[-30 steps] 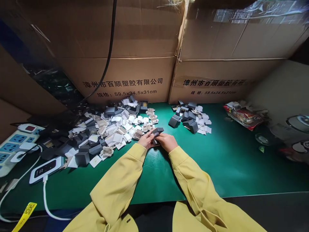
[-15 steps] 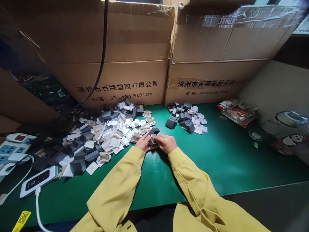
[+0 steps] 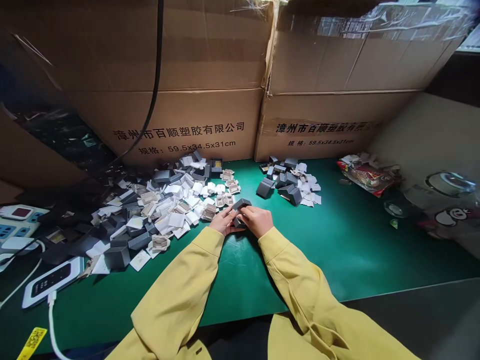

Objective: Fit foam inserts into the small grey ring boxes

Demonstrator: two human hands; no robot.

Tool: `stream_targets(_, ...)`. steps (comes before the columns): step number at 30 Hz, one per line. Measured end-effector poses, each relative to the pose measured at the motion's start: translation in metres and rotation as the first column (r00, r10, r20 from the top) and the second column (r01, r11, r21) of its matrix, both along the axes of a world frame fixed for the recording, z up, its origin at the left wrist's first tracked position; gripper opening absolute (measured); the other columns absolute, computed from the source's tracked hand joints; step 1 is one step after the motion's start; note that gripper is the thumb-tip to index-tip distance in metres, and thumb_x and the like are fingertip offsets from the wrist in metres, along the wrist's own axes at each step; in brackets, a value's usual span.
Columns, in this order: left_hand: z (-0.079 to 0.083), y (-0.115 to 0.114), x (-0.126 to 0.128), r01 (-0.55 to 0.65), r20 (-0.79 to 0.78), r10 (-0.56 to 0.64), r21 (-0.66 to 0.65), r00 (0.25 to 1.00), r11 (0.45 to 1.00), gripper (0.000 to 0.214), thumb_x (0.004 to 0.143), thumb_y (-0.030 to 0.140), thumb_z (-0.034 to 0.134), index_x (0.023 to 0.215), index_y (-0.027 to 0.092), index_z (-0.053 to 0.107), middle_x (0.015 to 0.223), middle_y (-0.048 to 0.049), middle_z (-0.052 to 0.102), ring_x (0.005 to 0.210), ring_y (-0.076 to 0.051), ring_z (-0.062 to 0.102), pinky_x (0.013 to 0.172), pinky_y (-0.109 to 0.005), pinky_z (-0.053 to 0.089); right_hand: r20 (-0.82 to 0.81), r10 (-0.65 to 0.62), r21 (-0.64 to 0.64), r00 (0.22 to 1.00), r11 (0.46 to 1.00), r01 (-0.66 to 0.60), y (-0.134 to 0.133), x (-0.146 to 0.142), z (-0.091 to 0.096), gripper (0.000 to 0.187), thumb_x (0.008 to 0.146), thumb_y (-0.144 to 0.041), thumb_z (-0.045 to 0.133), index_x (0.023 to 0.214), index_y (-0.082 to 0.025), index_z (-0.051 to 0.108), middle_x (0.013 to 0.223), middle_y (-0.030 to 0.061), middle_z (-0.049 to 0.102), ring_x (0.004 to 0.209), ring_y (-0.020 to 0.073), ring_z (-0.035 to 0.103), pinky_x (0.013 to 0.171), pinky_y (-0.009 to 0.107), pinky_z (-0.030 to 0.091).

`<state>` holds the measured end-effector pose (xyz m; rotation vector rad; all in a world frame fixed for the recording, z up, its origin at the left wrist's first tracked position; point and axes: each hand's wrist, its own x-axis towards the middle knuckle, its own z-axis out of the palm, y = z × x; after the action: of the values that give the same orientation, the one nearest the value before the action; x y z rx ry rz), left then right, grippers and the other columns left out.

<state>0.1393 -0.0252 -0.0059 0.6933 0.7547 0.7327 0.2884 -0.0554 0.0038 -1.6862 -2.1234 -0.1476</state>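
A small dark grey hinged box (image 3: 241, 203) stands open between my hands, its lid tilted up. My left hand (image 3: 224, 222) grips it from the left, fingers closed round its side. From the right, my right hand (image 3: 258, 220) has its fingers bent at the box's opening, touching it; whether they pinch something inside is hidden. Just beyond and to the left lies a large heap of dark boxes and white card inserts (image 3: 176, 220). Farther back on the right is a smaller pile of dark boxes (image 3: 288, 179) with white pieces beside it.
Two big cardboard cartons (image 3: 195, 115) wall off the back of the green table (image 3: 318, 255). A black cable (image 3: 152, 100) hangs at left. A white device (image 3: 54, 282) and power strip (image 3: 18, 225) lie left. A red packet (image 3: 365, 175) and clear jar (image 3: 446, 195) stand right.
My right fingers have moved slightly left and in over the box's opening. The box has shifted a little in my grip. The camera view has turned slightly.
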Motion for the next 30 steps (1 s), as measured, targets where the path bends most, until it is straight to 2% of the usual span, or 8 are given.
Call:
stream_targets(4,-0.001,0.001,0.0,0.011,0.007,-0.011,-0.008,1.0,1.0,0.05,0.07,0.032,0.07,0.117,0.022,0.054,0.099,-0.0078,0.065,0.077,-0.017,0.064,0.078,-0.046,0.053,-0.002,-0.003,0.018,1.0,1.0,0.003,0.001,-0.001,-0.001,0.032,0.09,-0.04,0.041,0.08,-0.022,0.066,0.073,0.001,0.068,0.065,0.01,0.055,0.051,0.026,0.017)
stream_targets(9,-0.002,0.002,0.001,0.008,0.004,-0.008,-0.025,1.0,1.0,0.052,0.073,0.03,0.067,0.122,0.022,0.051,0.098,-0.009,0.065,0.081,-0.019,0.065,0.081,-0.048,0.052,0.019,-0.019,-0.026,1.0,0.999,0.019,0.001,-0.003,-0.001,0.034,0.091,-0.04,0.038,0.082,-0.022,0.066,0.075,0.0019,0.068,0.061,0.0101,0.056,0.05,0.027,0.017)
stream_targets(16,0.001,-0.001,0.001,0.032,0.001,-0.032,0.012,0.999,0.999,0.054,0.071,0.032,0.069,0.12,0.021,0.052,0.1,-0.0089,0.064,0.08,-0.018,0.064,0.074,-0.043,0.055,0.072,-0.041,-0.112,0.997,0.993,0.049,0.003,-0.003,-0.001,0.032,0.089,-0.043,0.039,0.084,-0.023,0.064,0.08,0.0027,0.068,0.062,0.0124,0.058,0.05,0.025,0.019)
stream_targets(21,-0.003,-0.002,0.002,0.01,-0.067,-0.01,0.008,0.998,1.0,0.046,0.072,0.034,0.067,0.116,0.024,0.056,0.093,-0.0064,0.065,0.073,-0.017,0.064,0.067,-0.039,0.057,0.034,-0.023,-0.085,0.999,0.996,0.026,0.006,-0.003,-0.01,0.032,0.088,-0.042,0.04,0.084,-0.021,0.065,0.08,0.0035,0.068,0.062,0.0121,0.058,0.05,0.025,0.02)
stream_targets(30,0.001,-0.002,0.004,-0.015,-0.09,0.015,-0.004,0.996,1.0,0.048,0.074,0.031,0.065,0.12,0.023,0.052,0.097,-0.0084,0.064,0.072,-0.017,0.063,0.067,-0.041,0.057,-0.047,0.005,-0.051,0.999,0.999,-0.007,0.011,0.001,-0.017,0.03,0.085,-0.043,0.045,0.087,-0.022,0.066,0.081,0.0025,0.068,0.067,0.0124,0.059,0.053,0.022,0.028)
